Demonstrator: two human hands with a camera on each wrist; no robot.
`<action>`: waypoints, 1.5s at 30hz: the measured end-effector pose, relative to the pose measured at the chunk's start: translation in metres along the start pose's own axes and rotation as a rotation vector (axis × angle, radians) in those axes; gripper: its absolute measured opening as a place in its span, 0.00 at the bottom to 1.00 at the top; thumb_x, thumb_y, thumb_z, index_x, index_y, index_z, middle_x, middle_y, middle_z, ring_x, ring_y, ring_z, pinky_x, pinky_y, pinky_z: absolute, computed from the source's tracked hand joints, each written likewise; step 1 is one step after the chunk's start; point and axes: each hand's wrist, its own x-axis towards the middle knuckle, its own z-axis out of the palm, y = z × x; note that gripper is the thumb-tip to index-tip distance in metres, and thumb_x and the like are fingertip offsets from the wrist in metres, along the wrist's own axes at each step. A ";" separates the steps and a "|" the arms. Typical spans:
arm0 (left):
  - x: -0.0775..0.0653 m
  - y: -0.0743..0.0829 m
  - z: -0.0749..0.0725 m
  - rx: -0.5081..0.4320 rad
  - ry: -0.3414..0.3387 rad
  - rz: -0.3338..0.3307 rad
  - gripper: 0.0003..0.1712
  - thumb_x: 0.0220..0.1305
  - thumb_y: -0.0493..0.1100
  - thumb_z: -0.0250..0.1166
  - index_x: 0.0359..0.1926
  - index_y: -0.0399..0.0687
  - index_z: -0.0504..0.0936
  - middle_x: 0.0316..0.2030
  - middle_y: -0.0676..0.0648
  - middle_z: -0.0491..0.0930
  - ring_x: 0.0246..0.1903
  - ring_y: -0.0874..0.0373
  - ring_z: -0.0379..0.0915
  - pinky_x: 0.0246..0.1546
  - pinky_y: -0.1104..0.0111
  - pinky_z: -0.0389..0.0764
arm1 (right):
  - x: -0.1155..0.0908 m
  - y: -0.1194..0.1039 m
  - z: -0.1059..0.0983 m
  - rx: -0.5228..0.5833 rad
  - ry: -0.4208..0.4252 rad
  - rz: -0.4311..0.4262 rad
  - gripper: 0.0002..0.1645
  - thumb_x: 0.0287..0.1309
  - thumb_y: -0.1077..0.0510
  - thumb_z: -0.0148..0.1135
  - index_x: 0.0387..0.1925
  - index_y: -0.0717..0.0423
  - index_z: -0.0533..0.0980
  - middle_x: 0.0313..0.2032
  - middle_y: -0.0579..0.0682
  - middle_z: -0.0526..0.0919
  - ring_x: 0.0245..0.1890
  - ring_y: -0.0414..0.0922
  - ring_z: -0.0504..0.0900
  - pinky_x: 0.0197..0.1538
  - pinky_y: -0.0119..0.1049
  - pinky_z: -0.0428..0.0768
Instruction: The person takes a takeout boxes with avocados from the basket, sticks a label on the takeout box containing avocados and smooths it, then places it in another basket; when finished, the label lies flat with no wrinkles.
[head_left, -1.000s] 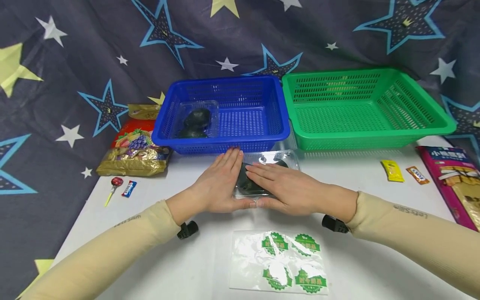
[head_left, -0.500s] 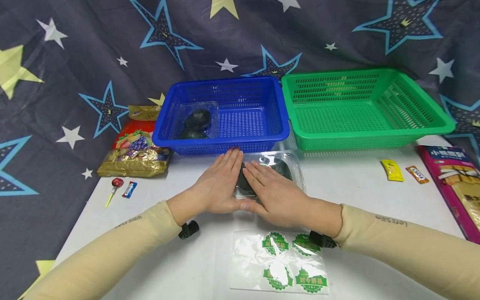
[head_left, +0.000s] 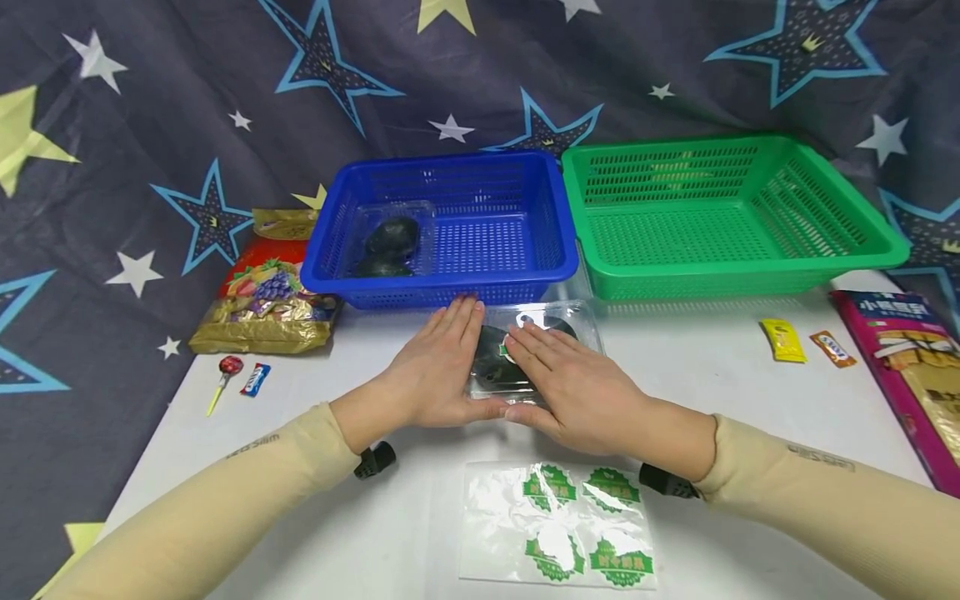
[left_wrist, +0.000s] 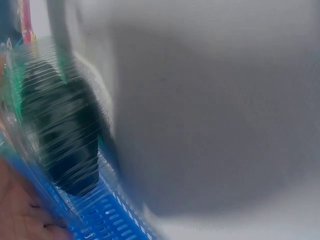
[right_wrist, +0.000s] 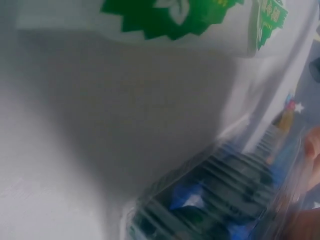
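Observation:
A clear plastic box (head_left: 588, 321) with dark green, avocado-like fruit (head_left: 491, 367) inside lies on the table in front of the blue basket. Along its left side rests my left hand (head_left: 442, 367), fingers straight. My right hand (head_left: 573, 379) lies across the lid with straight fingers, covering part of it. At the right fingertips a bit of a green and white sticker (head_left: 504, 351) shows; the rest is hidden. Both thumbs meet at the near edge. In the left wrist view, the box's ridged side (left_wrist: 60, 120) stands beside the left hand (left_wrist: 25, 210).
A sheet of green round stickers (head_left: 555, 525) lies nearer me. The blue basket (head_left: 442, 287) holds a similar box (head_left: 427, 225); a green basket (head_left: 720, 271) adjoins it. Candy bags (head_left: 270, 308) and loose sweets (head_left: 255, 379) lie left; a yellow packet (head_left: 784, 340) and pink bag (head_left: 900, 358) lie right.
My right hand has slid over the lid, first toward me and left, then back right. A sticker's edge now shows at its fingertips. The left hand has stayed in place.

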 end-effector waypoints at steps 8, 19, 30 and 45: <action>0.000 0.000 0.001 -0.016 0.016 -0.006 0.72 0.48 0.86 0.41 0.73 0.32 0.38 0.73 0.34 0.37 0.73 0.44 0.31 0.71 0.55 0.41 | -0.012 0.011 -0.001 0.005 0.029 0.016 0.48 0.66 0.30 0.40 0.70 0.64 0.57 0.71 0.59 0.55 0.72 0.54 0.51 0.71 0.48 0.53; -0.001 -0.002 0.000 -0.032 0.004 -0.019 0.72 0.47 0.86 0.42 0.73 0.33 0.38 0.73 0.35 0.37 0.73 0.45 0.31 0.71 0.56 0.42 | -0.024 0.027 -0.007 0.043 0.069 -0.001 0.46 0.66 0.33 0.44 0.69 0.65 0.58 0.70 0.61 0.57 0.71 0.55 0.53 0.69 0.50 0.56; 0.001 0.001 0.000 -0.022 0.026 -0.013 0.73 0.47 0.86 0.42 0.73 0.32 0.39 0.73 0.34 0.38 0.73 0.44 0.32 0.71 0.55 0.43 | -0.026 0.026 -0.007 0.041 0.074 -0.110 0.45 0.66 0.33 0.44 0.68 0.65 0.61 0.69 0.57 0.60 0.71 0.52 0.55 0.70 0.48 0.57; 0.001 0.000 0.000 -0.006 0.021 -0.003 0.73 0.47 0.87 0.40 0.73 0.32 0.38 0.73 0.34 0.36 0.72 0.44 0.30 0.71 0.54 0.41 | -0.004 0.012 -0.004 0.081 0.041 -0.181 0.44 0.68 0.33 0.40 0.69 0.62 0.60 0.71 0.55 0.57 0.72 0.49 0.53 0.70 0.46 0.57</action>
